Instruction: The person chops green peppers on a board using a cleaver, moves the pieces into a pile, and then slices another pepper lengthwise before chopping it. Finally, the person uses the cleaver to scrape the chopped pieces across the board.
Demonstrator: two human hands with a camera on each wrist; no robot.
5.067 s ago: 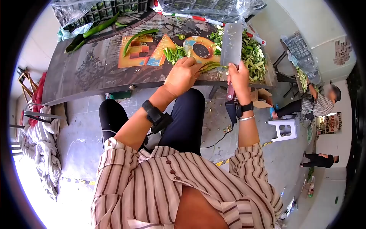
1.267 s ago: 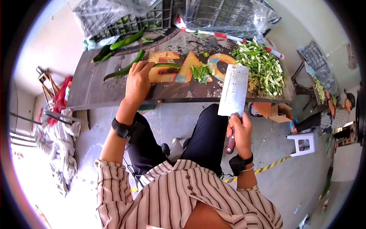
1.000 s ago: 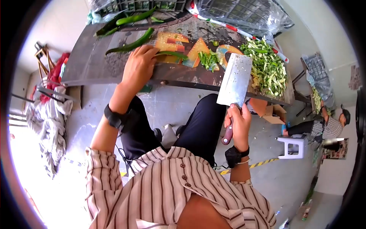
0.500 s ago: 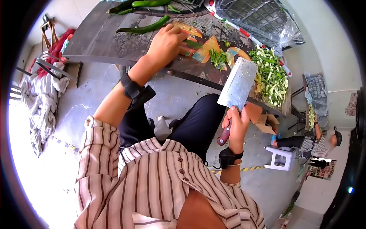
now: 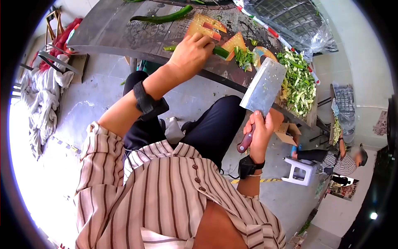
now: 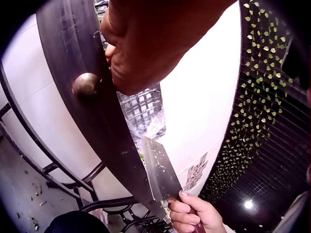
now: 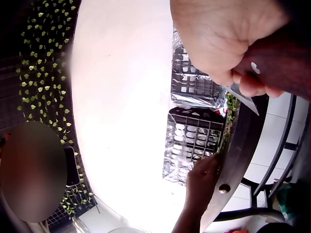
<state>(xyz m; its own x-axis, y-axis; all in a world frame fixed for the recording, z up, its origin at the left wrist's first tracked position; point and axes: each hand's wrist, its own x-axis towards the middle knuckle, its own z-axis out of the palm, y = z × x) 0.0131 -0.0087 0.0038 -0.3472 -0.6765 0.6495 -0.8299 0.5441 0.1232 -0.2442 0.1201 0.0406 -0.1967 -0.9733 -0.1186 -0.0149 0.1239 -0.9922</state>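
Note:
In the head view the left hand [image 5: 191, 54] grips a green pepper [image 5: 221, 52] lying along the table's front edge; the pepper shows on both sides of the fingers. The right hand [image 5: 261, 132] holds a cleaver [image 5: 265, 86] by its dark red handle, blade raised and pointing away, over the front edge. Chopped green pieces [image 5: 243, 58] lie in a small heap between the left hand and the blade. A larger pile of chopped greens [image 5: 299, 85] covers the table's right end. Another long pepper [image 5: 162, 18] lies farther back. The left wrist view shows the cleaver [image 6: 163, 170] in the right fingers.
Plastic-covered black crates [image 5: 286, 20] stand behind the dark table [image 5: 112, 35]. A red and white strip [image 5: 273, 32] runs along its back. To the right are a white stool [image 5: 299, 171], a cardboard box [image 5: 288, 132] and a seated person [image 5: 338, 161] by another table.
The left hand has moved from the table's left part to the right, bringing the pepper nearer the small heap. The cleaver stays raised in the right hand, and the head view has shifted.

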